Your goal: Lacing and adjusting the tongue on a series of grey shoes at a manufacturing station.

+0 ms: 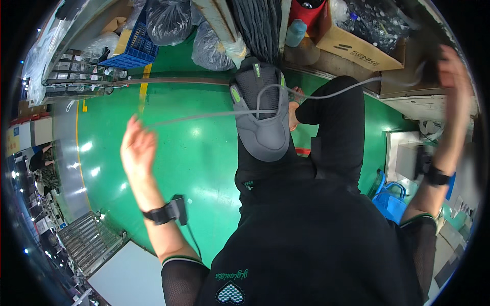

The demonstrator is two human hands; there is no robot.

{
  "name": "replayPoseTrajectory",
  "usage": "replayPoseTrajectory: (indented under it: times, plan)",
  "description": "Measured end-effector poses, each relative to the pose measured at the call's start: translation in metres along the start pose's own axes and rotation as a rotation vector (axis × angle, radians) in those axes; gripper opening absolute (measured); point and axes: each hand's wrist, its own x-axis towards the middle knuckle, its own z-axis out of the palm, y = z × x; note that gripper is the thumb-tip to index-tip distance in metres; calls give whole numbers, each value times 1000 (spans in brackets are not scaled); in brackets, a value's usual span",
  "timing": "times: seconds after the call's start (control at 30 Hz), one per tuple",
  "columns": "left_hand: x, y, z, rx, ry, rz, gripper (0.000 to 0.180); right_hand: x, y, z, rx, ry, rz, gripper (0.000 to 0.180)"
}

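Grey shoe upper (263, 115), with green tabs near the collar, rests sole-side down on your raised knee at the middle of the view, above the glossy green floor (168, 153). A grey lace (204, 116) runs through its front: one end stretches out to your left, the other (337, 91) arcs up to your right, so the lace is drawn taut in two directions from the shoe. Your left hand (137, 148) is held out wide over the floor, fingers spread and loosely curled; the lace end reaches its fingertips, but you cannot tell from this view whether it is actually pinched there. Your right hand (451, 76) is raised high near the cardboard box (352, 48) and badly motion-blurred; the lace end seems to lead into it, grip not readable. Both wrists carry black bands, the left with a small box attached. Judgement: this looks like the pull-through stage of lacing, both ends being drawn to length after passing an eyelet pair. The next move would call for equal tension on both sides, then bringing the hands back to the shoe to find the next eyelets; watch that the upper does not slide off the knee. A blue crate (135, 48) and filled plastic bags (168, 20) stand well apart at the far edge.
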Motion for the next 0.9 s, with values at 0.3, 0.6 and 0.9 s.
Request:
replayPoseTrajectory:
  times: [0.3, 0.6, 0.9]
  plan:
    - [-62, 105, -194, -264, 382, 285, 5, -194, -53, 258, 739, -1082, 949, 26]
    - [-19, -39, -18, 367, 49, 58, 23, -207, -74, 256, 1120, -979, 1505, 14]
    - [4, 131, -219, 323, 634, 155, 9, -228, -60, 269, 738, -740, 546, 5]
